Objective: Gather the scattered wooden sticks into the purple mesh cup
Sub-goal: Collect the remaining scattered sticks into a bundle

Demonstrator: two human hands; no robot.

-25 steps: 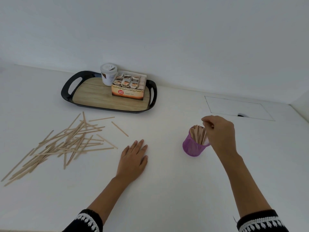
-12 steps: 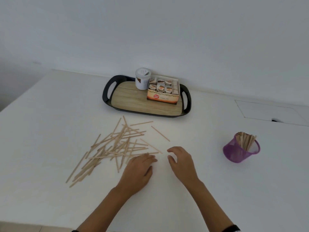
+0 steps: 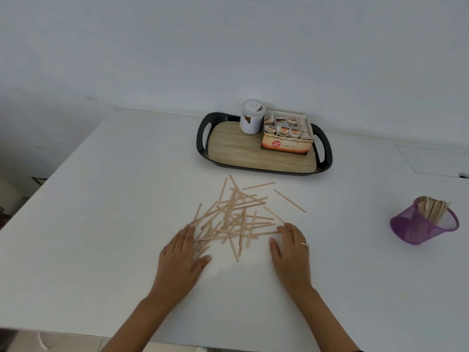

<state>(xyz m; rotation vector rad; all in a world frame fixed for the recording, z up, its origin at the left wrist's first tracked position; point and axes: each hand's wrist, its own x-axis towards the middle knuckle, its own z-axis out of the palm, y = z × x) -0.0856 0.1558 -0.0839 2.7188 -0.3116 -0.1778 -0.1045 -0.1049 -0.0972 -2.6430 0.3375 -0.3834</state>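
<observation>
Here, on the white table (image 3: 101, 224), the left hand (image 3: 181, 260) lies flat with its fingers straight and together, their tips pressing against the left edge of the pile of wooden sticks (image 3: 236, 217); it grips nothing. The sticks lie criss-crossed in a loose heap between the two hands, a few of them splayed out toward the near side and one stick (image 3: 289, 200) lying apart just to the right of the heap. Behind the heap sits a black tray (image 3: 201, 138) with a wood-look base, carrying a white jar (image 3: 252, 116) and an open box of tea sachets (image 3: 286, 134). The right hand (image 3: 291, 252), a ring on one finger, also rests flat and open, fingertips touching the right edge of the pile. Well off to the right stands the purple mesh cup (image 3: 416, 228), tilted, already holding a bundle of sticks.
</observation>
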